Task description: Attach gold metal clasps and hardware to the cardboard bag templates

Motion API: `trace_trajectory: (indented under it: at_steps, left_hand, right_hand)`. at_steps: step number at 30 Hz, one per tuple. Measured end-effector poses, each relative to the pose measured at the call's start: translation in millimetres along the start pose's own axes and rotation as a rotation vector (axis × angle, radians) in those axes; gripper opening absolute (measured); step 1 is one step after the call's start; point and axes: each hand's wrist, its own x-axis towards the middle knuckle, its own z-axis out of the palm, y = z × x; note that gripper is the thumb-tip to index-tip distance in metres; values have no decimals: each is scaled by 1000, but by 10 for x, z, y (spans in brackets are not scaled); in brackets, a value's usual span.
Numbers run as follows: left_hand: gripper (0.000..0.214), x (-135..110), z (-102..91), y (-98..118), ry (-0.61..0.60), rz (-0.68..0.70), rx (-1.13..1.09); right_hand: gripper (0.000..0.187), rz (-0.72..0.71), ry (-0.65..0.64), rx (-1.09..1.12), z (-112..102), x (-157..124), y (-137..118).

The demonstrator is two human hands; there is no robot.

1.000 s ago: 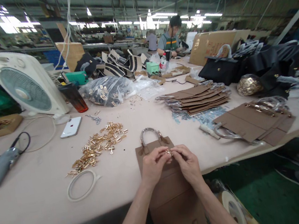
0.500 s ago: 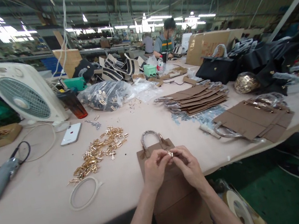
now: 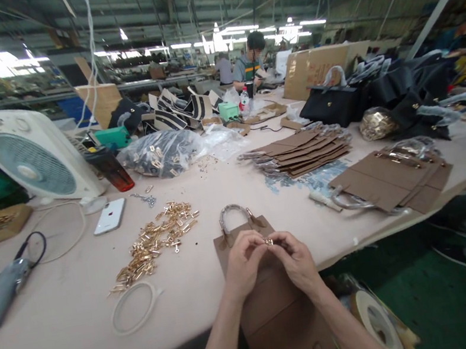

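Both of my hands meet over a brown handbag panel (image 3: 281, 322), which hangs over the table's front edge. Between the fingertips is a small gold metal fitting (image 3: 268, 242). My left hand (image 3: 244, 263) pinches it from the left, and my right hand (image 3: 295, 257) pinches it from the right. Its exact shape is mostly hidden by the fingers. Beyond my hands, the bag's wrapped handle (image 3: 231, 214) stands up in an arch. A pile of gold metal fittings (image 3: 153, 246) lies on the table to the left, with a roll of white tape (image 3: 134, 308) in front of it.
A grey power tool (image 3: 0, 300), a white phone (image 3: 109, 216) and a fan (image 3: 32, 159) are at the left. Stacked brown bag panels (image 3: 301, 150) and more brown panels (image 3: 390, 180) lie at the right, before black handbags (image 3: 331, 104). A co-worker (image 3: 248, 66) is across the table.
My hands stay pinched around the gold fitting, which has turned slightly between the fingertips. The camera view has shifted a little. The co-worker's head and arms have moved.
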Motion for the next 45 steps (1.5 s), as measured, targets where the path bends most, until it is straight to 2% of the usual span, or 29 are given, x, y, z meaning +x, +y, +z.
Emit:
trace_trajectory:
  at_steps: [7, 12, 17, 20, 23, 25, 27, 31, 35, 39, 42, 45]
  left_hand:
    - [8, -27, 27, 89, 49, 81, 128]
    - [10, -48, 55, 64, 52, 177, 188]
    - [8, -68, 73, 50, 81, 126, 73]
    - [26, -65, 33, 63, 244, 54, -25]
    - [28, -87, -102, 54, 502, -21, 117]
    - [32, -129, -219, 20, 620, -80, 293]
    - [42, -173, -323, -29, 650, -171, 455]
    - [61, -180, -439, -95, 503, -294, 649]
    - [58, -65, -460, -76, 411, -338, 718]
    - [58, 65, -454, -74, 452, -410, 535]
    - [43, 119, -429, -106, 451, -435, 207]
    - [31, 120, -399, -140, 381, -433, -140]
  right_hand:
    - [24, 77, -58, 95, -18, 29, -30]
    - [25, 120, -95, 153, -52, 62, -68]
    - [26, 112, -44, 106, -81, 40, 35]
    - [24, 53, 124, 163, -98, 32, 149]
    - [19, -31, 254, 314, -107, 42, 200]
    - [15, -60, 211, 346, -109, 65, 174]
    - [15, -61, 124, 318, -103, 121, 116]
    - [25, -27, -113, 10, -34, 374, 32]
    - [27, -175, -302, -253, 106, 640, 96]
    - [22, -277, -357, -295, 174, 697, 186]
    - [22, -271, -285, -293, 146, 660, 209]
    - [21, -257, -216, -278, 107, 637, 216]
